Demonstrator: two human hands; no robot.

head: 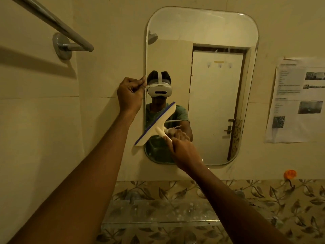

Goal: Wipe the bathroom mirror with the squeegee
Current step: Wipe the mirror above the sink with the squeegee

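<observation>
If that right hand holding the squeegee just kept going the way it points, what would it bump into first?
Probably the mirror glass near its lower-left corner: the right hand points up-left behind the squeegee. Depth is unclear.

Dim yellowish light; wide-angle bending at edges; slight softness.

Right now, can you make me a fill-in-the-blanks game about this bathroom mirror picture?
The right hand holds the squeegee by its ____.
The left hand pinches the ____ edge of the mirror.
The printed paper hangs on the wall to the ____ of the mirror.
Missing words: handle, left, right.
</observation>
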